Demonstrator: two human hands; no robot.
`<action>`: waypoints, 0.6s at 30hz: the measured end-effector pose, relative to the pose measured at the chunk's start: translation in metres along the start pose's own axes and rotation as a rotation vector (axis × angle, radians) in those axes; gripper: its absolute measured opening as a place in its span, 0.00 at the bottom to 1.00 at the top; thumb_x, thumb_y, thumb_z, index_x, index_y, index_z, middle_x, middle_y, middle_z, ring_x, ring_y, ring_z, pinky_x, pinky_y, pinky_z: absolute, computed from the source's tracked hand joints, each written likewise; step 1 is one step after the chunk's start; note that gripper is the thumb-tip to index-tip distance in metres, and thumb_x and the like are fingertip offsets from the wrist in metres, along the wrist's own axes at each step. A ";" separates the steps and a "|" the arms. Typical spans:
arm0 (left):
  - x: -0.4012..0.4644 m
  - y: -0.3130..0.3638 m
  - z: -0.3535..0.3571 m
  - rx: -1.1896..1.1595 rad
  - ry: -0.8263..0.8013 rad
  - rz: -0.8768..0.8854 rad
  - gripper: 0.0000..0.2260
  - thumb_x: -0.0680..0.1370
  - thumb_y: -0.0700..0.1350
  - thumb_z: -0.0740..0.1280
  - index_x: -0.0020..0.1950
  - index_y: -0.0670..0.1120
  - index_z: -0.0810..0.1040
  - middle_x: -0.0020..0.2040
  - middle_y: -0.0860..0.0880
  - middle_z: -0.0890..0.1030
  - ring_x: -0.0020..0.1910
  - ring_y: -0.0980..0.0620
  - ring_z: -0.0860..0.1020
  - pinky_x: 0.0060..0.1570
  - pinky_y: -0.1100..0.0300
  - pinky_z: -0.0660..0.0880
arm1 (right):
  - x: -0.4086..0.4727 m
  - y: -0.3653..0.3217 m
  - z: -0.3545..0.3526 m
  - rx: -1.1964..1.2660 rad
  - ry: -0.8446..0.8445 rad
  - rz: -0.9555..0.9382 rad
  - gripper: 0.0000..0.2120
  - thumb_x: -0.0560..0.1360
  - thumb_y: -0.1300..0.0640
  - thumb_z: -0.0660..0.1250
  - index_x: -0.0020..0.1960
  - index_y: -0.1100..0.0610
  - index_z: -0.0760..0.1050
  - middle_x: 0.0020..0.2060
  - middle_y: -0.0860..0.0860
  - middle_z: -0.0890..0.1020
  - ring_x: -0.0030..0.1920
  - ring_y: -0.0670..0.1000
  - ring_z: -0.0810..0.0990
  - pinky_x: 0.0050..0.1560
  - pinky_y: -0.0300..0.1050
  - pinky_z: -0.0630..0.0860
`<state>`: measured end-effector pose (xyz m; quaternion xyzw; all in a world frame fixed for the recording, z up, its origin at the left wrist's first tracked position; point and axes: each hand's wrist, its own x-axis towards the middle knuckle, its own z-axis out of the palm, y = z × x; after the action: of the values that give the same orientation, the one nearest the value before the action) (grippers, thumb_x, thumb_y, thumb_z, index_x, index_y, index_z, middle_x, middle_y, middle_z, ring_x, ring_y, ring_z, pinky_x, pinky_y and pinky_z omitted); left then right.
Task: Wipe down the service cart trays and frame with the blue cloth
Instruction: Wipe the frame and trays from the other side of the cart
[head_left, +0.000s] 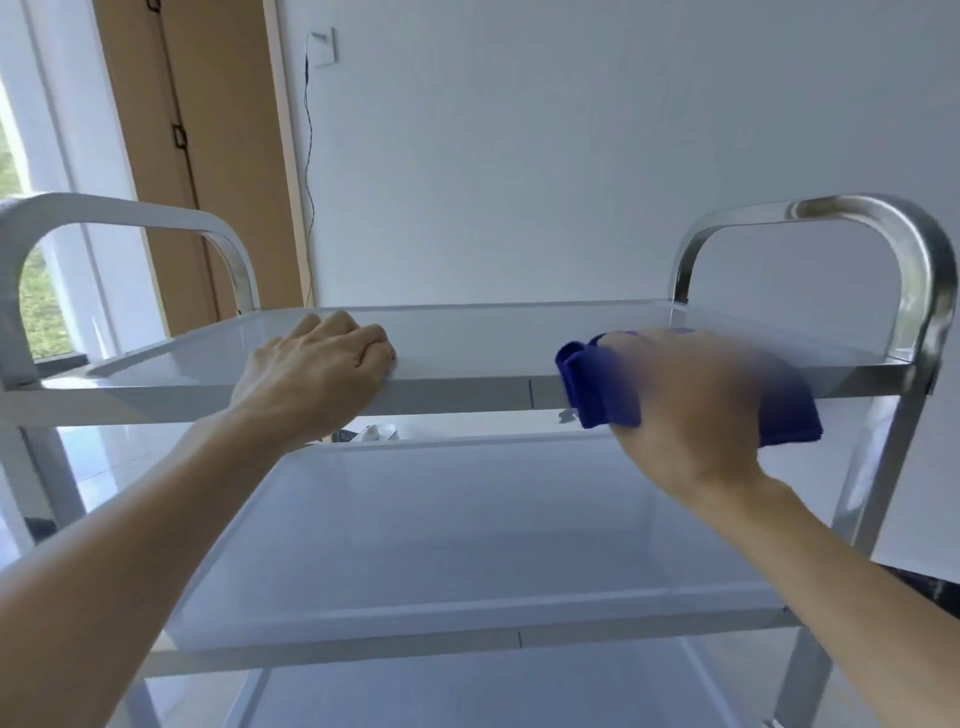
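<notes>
Leftmost, the cart's left handle loop (130, 213) rises from the corner of the top tray (467, 332), a bent steel tube that gives a place to push from. Next, the left hand (317, 374) sits on the near rim of that tray toward its left end, fingers (363, 348) curled over the edge and pressed together; this looks like a steadying grip, meant to keep the wheeled cart from rolling while the other hand rubs.

Further right, the blue cloth (597, 384) is bunched and draped over the same near rim toward its right end, so it covers the top of the rim and its front face at once. The right hand (696, 395) clutches it, but motion blur hides how its fingers lie. The blur suggests a stroke along the rim.

Below, the middle tray (467, 545) and part of a lower tray (467, 691) show between the arms. At far right stands the right handle loop (883, 234) with its upright.

No brand, label or writing can be read anywhere on the cart or cloth.
</notes>
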<state>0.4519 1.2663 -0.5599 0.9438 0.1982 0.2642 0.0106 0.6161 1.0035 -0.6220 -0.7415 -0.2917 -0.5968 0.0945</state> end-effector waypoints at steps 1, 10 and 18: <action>0.000 0.002 0.001 0.005 0.003 0.003 0.17 0.83 0.54 0.47 0.59 0.61 0.75 0.60 0.56 0.72 0.58 0.53 0.66 0.53 0.52 0.62 | 0.003 -0.012 0.000 -0.013 -0.009 0.019 0.19 0.70 0.55 0.69 0.60 0.51 0.77 0.49 0.51 0.82 0.47 0.62 0.78 0.50 0.57 0.68; 0.003 -0.013 0.004 0.053 0.006 0.024 0.14 0.83 0.55 0.45 0.54 0.66 0.69 0.60 0.58 0.72 0.56 0.54 0.67 0.48 0.49 0.69 | 0.032 -0.117 -0.010 0.119 -0.045 -0.169 0.27 0.65 0.55 0.75 0.64 0.53 0.75 0.51 0.53 0.81 0.46 0.62 0.77 0.51 0.59 0.70; 0.000 -0.028 0.002 0.005 0.024 -0.001 0.28 0.73 0.62 0.38 0.60 0.67 0.73 0.64 0.61 0.72 0.56 0.55 0.65 0.54 0.47 0.70 | -0.003 0.053 -0.008 0.027 0.036 -0.191 0.20 0.71 0.53 0.69 0.63 0.51 0.79 0.50 0.50 0.83 0.44 0.60 0.79 0.45 0.55 0.72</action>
<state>0.4428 1.2923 -0.5650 0.9405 0.1993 0.2750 0.0058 0.6378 0.9551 -0.6115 -0.6981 -0.3675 -0.6123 0.0522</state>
